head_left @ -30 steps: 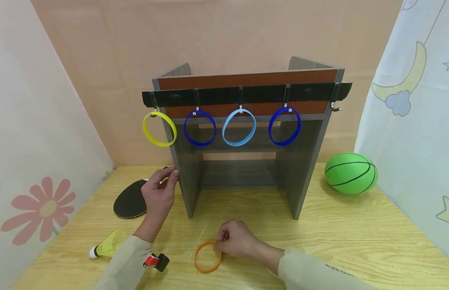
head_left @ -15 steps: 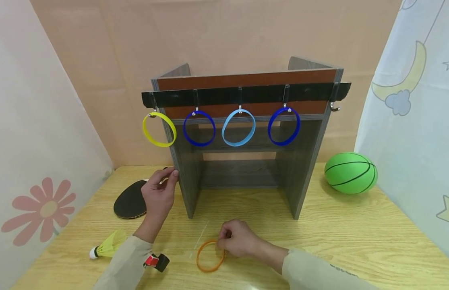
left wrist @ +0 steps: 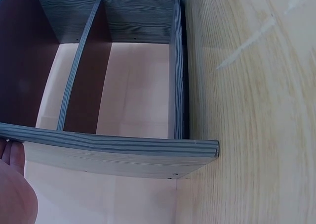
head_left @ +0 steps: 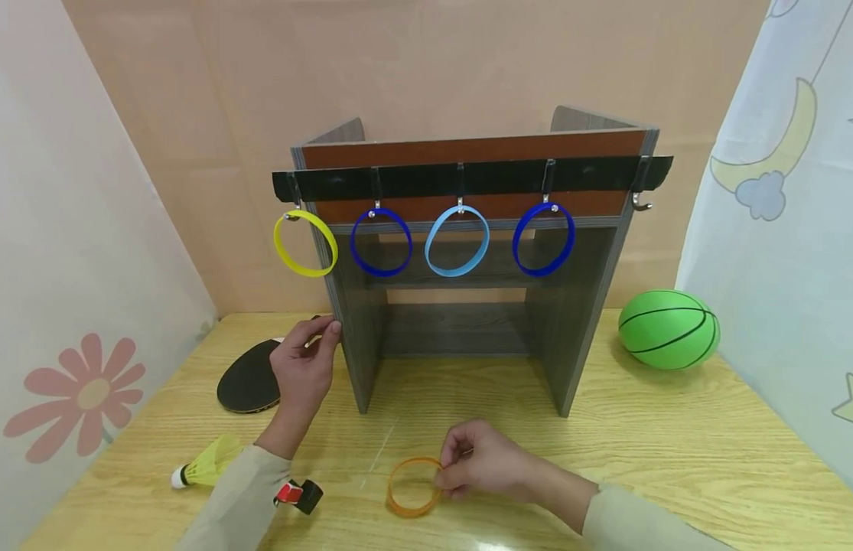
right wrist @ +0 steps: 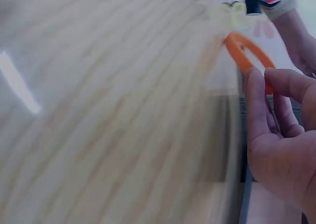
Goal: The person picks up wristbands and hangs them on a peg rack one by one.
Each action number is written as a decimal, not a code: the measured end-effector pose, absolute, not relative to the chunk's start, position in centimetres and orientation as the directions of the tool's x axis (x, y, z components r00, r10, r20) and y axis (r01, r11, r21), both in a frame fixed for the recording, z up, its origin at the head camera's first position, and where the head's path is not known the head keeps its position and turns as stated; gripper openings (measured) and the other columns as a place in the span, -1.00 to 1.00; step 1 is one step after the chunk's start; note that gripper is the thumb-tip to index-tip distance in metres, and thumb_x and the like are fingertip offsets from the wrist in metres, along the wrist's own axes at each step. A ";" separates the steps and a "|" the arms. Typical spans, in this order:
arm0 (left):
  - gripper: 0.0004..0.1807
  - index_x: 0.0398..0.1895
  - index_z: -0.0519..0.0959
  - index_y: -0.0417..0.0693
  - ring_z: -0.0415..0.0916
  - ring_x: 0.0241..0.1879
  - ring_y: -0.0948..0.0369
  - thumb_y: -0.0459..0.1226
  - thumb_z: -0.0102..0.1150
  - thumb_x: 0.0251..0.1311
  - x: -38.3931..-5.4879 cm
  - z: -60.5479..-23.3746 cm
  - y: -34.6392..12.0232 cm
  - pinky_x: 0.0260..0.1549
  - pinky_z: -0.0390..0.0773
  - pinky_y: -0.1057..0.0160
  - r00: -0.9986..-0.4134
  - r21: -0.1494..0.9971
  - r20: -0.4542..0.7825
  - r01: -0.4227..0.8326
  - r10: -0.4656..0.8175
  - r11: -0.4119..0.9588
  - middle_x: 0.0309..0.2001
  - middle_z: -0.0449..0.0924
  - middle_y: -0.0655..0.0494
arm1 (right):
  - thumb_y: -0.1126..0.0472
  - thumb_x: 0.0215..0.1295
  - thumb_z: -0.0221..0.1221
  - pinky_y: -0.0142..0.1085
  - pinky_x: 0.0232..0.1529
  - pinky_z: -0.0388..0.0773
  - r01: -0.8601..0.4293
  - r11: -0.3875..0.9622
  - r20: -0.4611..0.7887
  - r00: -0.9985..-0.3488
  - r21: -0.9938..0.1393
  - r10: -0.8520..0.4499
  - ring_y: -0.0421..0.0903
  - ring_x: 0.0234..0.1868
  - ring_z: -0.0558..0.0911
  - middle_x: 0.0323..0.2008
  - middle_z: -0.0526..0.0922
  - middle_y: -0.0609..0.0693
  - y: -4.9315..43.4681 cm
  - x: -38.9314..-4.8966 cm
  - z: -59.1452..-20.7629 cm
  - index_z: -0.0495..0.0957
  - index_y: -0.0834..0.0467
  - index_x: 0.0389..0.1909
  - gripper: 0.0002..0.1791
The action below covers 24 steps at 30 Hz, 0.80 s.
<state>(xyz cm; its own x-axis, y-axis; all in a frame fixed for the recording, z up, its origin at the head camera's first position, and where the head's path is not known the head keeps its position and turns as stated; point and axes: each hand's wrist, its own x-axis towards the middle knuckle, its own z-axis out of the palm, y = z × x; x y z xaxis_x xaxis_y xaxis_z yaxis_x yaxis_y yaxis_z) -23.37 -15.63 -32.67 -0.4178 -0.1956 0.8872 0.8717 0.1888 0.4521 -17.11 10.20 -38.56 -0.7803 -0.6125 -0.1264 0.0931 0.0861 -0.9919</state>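
My right hand pinches an orange wristband by its right side, between thumb and fingertips, low over the front of the table. The right wrist view shows the orange wristband tilted beyond the fingertips. Far to the left, my left hand holds the left side panel of a grey wooden shelf at its edge; its fingertips are partly hidden. On the shelf's black strip hang a yellow wristband, a dark blue wristband, a light blue wristband and another dark blue wristband.
A hook at the strip's right end carries no band. A green ball sits on the right of the wooden table. On the left lie a black table tennis bat and a yellow shuttlecock, partly behind my left sleeve.
My right hand has drawn the orange wristband to the right along the table front, mostly in the last half second. My left hand has stayed at the shelf's side.
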 end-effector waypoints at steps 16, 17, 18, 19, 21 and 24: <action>-0.84 -0.30 0.60 -0.51 0.58 -0.39 0.31 -0.71 0.14 0.04 -25.1 -34.4 -16.4 -0.35 0.61 0.41 -0.421 0.456 0.885 0.869 -0.199 0.190 -0.45 0.55 -0.27 | 0.54 0.16 0.16 -0.16 -0.19 0.63 -0.138 -0.253 0.261 -0.789 -0.958 -0.556 -0.04 -0.27 0.68 -0.29 0.63 0.09 16.6 -17.3 -32.8 0.57 0.18 -0.41 -0.81; -0.85 -0.31 0.59 -0.53 0.58 -0.39 0.31 -0.72 0.14 0.03 -24.9 -34.1 -16.2 -0.35 0.61 0.42 -0.416 0.451 0.887 0.873 -0.198 0.186 -0.46 0.54 -0.28 | 0.56 0.18 0.12 -0.19 -0.17 0.62 -0.158 -0.299 0.306 -0.775 -0.941 -0.553 -0.06 -0.25 0.67 -0.27 0.62 0.08 16.9 -17.3 -32.3 0.58 0.18 -0.39 -0.78; -0.85 -0.32 0.58 -0.54 0.57 -0.40 0.31 -0.73 0.13 0.03 -24.7 -33.9 -16.1 -0.36 0.60 0.43 -0.413 0.447 0.889 0.875 -0.198 0.187 -0.47 0.54 -0.28 | 0.59 0.19 0.08 -0.21 -0.15 0.62 -0.169 -0.344 0.344 -0.760 -0.924 -0.551 -0.06 -0.23 0.67 -0.24 0.62 0.08 17.3 -17.4 -31.8 0.59 0.19 -0.36 -0.75; -0.85 -0.33 0.58 -0.55 0.57 -0.40 0.31 -0.73 0.12 0.02 -24.5 -33.7 -16.0 -0.36 0.60 0.44 -0.409 0.444 0.891 0.877 -0.197 0.186 -0.47 0.53 -0.28 | 0.61 0.20 0.05 -0.22 -0.13 0.61 -0.177 -0.386 0.379 -0.746 -0.905 -0.547 -0.06 -0.22 0.67 -0.22 0.62 0.09 17.6 -17.4 -31.3 0.59 0.20 -0.34 -0.72; -0.86 -0.34 0.56 -0.59 0.57 -0.41 0.31 -0.76 0.10 0.01 -24.1 -33.2 -15.8 -0.36 0.60 0.44 -0.403 0.437 0.894 0.880 -0.194 0.186 -0.48 0.53 -0.30 | 0.66 0.22 -0.03 -0.25 -0.11 0.60 -0.187 -0.465 0.441 -0.724 -0.865 -0.531 -0.03 -0.20 0.67 -0.18 0.60 0.12 18.2 -17.5 -30.3 0.59 0.24 -0.31 -0.68; -0.85 -0.35 0.55 -0.61 0.57 -0.41 0.31 -0.78 0.08 -0.01 -23.6 -32.7 -15.6 -0.36 0.60 0.45 -0.401 0.434 0.896 0.880 -0.189 0.193 -0.49 0.52 -0.32 | 0.71 0.22 -0.14 -0.26 -0.09 0.59 -0.191 -0.564 0.514 -0.702 -0.803 -0.493 0.02 -0.19 0.67 -0.17 0.58 0.18 19.1 -17.6 -28.9 0.57 0.32 -0.31 -0.63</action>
<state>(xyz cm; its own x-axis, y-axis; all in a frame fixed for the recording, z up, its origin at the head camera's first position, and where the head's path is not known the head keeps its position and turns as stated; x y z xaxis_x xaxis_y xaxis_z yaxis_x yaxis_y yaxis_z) -23.61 -15.62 -32.73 -0.4007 -0.1891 0.8965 0.8799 0.1931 0.4341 -17.59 19.15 -28.86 -0.7018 -0.4933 0.5140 -0.1915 -0.5643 -0.8030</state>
